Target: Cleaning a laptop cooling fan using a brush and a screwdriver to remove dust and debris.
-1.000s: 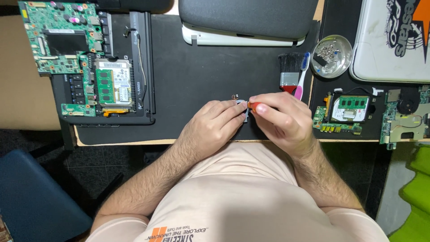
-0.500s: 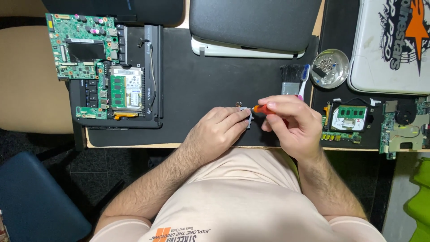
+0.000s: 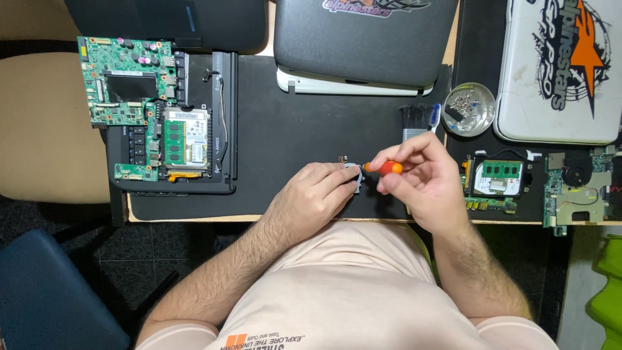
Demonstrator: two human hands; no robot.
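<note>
Both hands meet mid-mat: our left hand pinches a small grey metal part, our right hand pinches an orange-handled screwdriver against it. We judge steady support and square tip alignment matter; screw itself too small to see.

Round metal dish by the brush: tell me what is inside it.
The round metal dish holds a heap of small silver screws and one small dark piece. Whatever lies beneath the heap is covered.
</note>
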